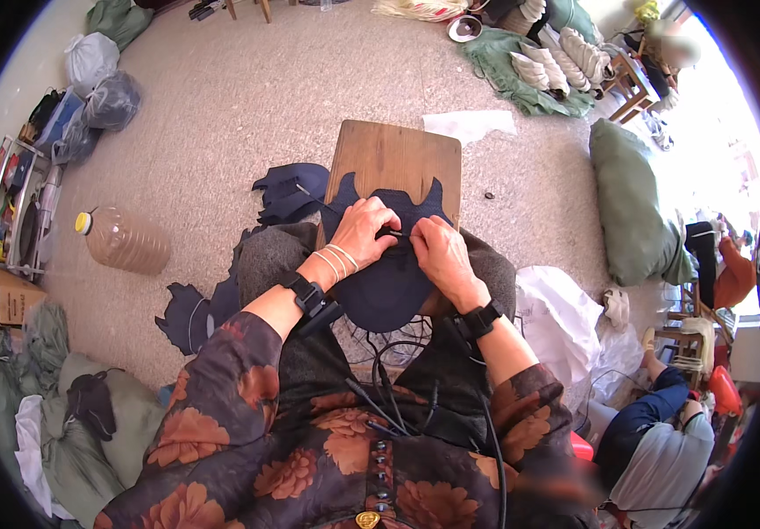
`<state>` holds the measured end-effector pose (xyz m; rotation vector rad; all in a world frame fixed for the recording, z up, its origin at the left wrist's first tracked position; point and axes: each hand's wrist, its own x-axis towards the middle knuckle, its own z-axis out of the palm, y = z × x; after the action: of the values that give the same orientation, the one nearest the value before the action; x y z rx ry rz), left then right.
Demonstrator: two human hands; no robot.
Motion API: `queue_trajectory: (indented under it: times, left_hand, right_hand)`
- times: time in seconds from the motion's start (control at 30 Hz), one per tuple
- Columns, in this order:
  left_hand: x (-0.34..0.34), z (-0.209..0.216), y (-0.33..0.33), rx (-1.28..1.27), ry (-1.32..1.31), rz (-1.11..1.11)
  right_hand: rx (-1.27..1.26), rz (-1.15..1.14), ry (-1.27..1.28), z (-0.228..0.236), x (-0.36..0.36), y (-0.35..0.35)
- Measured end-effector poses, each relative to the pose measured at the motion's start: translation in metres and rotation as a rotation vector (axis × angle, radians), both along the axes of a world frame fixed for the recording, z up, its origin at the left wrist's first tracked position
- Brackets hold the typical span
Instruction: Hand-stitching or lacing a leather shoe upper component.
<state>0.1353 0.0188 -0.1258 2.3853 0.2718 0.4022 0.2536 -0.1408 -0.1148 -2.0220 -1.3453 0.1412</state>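
Note:
A dark navy cut-out piece [386, 295], with a rounded lower end and horn-like points at its top, lies over my lap and the near end of a wooden stool [397, 150]. My left hand [362, 236] is closed on its middle, fingers curled and thumb pressed in. Close beside it, my right hand [444, 260] pinches at the same spot with thumb and forefinger. Something small and dark shows between the fingertips, too small to name. More dark cut-outs [296, 189] lie left of the stool, and another cut-out [188, 317] is by my left leg.
A large bottle with a yellow cap [129, 240] lies on the floor at left, near a rack [18, 198]. At right are a stuffed green sack [631, 207] and white plastic sheeting [556, 309]. Another person [662, 450] sits at lower right. Cables [389, 388] hang before me.

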Motion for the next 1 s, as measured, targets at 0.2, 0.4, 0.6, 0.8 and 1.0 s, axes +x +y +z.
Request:
queue_trajectory:
  times: [0.2, 0.4, 0.6, 0.8, 1.0]
  left_hand:
    - [0.001, -0.001, 0.0, -0.005, -0.054, -0.015]
    - [0.002, -0.003, 0.001, -0.028, -0.018, 0.007]
    - [0.004, 0.0, -0.003, -0.003, -0.021, 0.0]
    - [0.007, 0.003, -0.005, 0.017, 0.03, 0.005]
    - [0.007, 0.007, -0.006, 0.164, 0.01, -0.039]
  right_hand:
    - [-0.002, -0.046, -0.039, -0.005, -0.002, -0.007]
    - [0.04, -0.058, 0.08, 0.0, -0.001, -0.007]
    - [0.038, -0.087, 0.035, -0.006, -0.002, -0.001]
    - [0.029, -0.094, 0.158, 0.0, -0.002, -0.01]
    - [0.01, -0.061, 0.124, 0.001, 0.002, -0.01]
